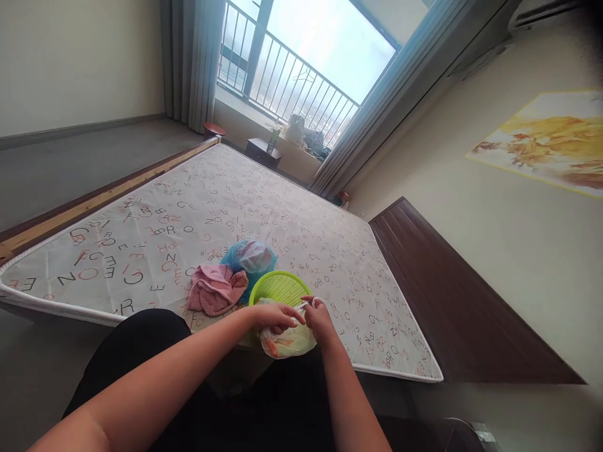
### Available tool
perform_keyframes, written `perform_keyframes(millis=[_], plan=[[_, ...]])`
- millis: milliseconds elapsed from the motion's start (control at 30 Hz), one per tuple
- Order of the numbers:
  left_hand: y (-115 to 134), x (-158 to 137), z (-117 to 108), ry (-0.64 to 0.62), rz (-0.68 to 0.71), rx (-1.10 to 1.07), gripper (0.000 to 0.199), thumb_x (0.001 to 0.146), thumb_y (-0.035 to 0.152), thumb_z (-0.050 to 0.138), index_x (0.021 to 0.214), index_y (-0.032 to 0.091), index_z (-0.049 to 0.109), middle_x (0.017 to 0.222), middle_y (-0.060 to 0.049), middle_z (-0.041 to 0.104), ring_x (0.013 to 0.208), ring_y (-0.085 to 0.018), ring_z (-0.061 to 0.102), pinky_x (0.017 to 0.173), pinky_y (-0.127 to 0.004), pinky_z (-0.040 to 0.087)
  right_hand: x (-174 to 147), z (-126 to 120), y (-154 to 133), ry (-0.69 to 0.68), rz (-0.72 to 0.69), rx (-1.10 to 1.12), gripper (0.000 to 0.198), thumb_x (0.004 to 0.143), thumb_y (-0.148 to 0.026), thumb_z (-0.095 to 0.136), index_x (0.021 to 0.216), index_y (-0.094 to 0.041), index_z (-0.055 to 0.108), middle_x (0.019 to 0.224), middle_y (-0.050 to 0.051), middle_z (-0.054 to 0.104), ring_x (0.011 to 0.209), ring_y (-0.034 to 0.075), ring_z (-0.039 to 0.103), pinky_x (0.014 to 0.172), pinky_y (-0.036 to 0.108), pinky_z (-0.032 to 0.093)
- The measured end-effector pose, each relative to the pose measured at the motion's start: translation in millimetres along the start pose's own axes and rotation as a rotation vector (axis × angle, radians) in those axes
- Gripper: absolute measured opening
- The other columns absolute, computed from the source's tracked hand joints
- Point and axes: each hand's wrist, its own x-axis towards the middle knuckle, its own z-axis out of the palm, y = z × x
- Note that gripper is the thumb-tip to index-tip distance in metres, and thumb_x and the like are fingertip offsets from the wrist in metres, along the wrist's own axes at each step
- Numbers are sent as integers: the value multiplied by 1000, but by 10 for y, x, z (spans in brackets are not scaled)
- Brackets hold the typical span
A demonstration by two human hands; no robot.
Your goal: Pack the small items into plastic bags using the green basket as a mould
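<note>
A thin, whitish plastic bag [288, 345] with something orange showing through sits at my lap, by the mattress edge. My left hand [276, 316] reaches in over its top, fingers closed around the bag's upper part. Pinched in my right hand [318, 319] is a white twisted end of the same bag, stretched between both hands. Just behind them a lime-green plastic basket [277, 285] leans with its open side toward me, partly hidden by my hands. Left of the basket lie a crumpled pink towel [217, 289] and a blue plastic bag [249, 256] with something pale inside.
The letter-printed mattress [282, 213] spreads out before me on a bed with a dark wooden headboard [461, 301] at right. Beyond it stand a small dark nightstand [264, 152] and a windowsill with bags [296, 130]. A red stool [213, 130] is by the curtain.
</note>
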Motion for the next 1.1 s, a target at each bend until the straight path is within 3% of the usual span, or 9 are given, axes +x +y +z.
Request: perform_keyframes(millis=[100, 233, 433, 533, 633, 733, 833, 933, 1100], plan=[[-29, 29, -19, 49, -61, 244, 45, 77, 41, 74, 117, 20, 73, 57, 7, 42, 46, -9, 36, 47, -22, 29, -87, -274, -147, -210, 68, -124, 44, 75, -40, 72, 113, -19, 66, 74, -3, 64, 49, 9, 44, 48, 23, 33], [-124, 106, -17, 300, 27, 675, 44, 80, 35, 69, 122, 20, 72, 69, 1, 58, 60, -15, 52, 60, -26, 40, -267, -640, -475, -316, -61, -414, 24, 80, -43, 72, 85, -19, 72, 71, 0, 67, 60, 14, 52, 53, 25, 36], [-285, 214, 10, 599, 144, 879, 34, 89, 29, 56, 116, 20, 75, 78, -5, 69, 73, -20, 60, 72, -31, 44, -508, -810, -964, -77, -243, -577, 36, 91, -52, 59, 74, -20, 65, 71, 1, 65, 67, 17, 55, 62, 28, 42], [-292, 238, -17, 694, 217, 842, 35, 90, 29, 54, 117, 20, 75, 91, -8, 74, 86, -22, 64, 80, -31, 46, -580, -710, -1022, 123, -442, -491, 35, 92, -52, 57, 80, -20, 67, 107, 9, 71, 101, 24, 62, 89, 36, 47], [-255, 252, -59, 691, 278, 683, 30, 89, 30, 56, 107, 18, 77, 89, -6, 73, 87, -20, 64, 79, -29, 45, -594, -549, -950, 110, -500, -228, 35, 90, -53, 62, 78, -21, 66, 132, 11, 65, 122, 28, 57, 103, 42, 44], [-213, 261, -100, 606, 255, 372, 25, 86, 37, 59, 85, 16, 73, 60, 1, 58, 59, -14, 54, 58, -25, 39, -552, -412, -825, 38, -391, 148, 36, 91, -57, 60, 77, -24, 59, 91, 5, 73, 96, 23, 68, 92, 42, 52], [-177, 262, -147, 583, 239, 17, 28, 84, 44, 63, 77, 17, 61, 45, 9, 35, 39, -8, 30, 44, -23, 21, -482, -363, -707, 103, -345, 441, 36, 92, -56, 61, 78, -25, 50, 58, -8, 49, 53, 11, 53, 73, 33, 56], [-132, 249, -188, 580, 288, -214, 30, 82, 47, 66, 80, 17, 58, 47, 12, 29, 38, -5, 21, 42, -23, 13, -422, -365, -594, 93, -251, 456, 33, 87, -56, 68, 95, -27, 54, 62, -10, 48, 41, 6, 32, 46, 21, 41], [-84, 199, -149, 428, 340, -183, 50, 78, 49, 72, 110, 11, 66, 51, 12, 30, 43, -5, 21, 45, -23, 14, -389, -263, -390, -124, -165, 143, 51, 84, -49, 73, 128, -26, 59, 78, -5, 61, 50, 7, 41, 46, 20, 34]])
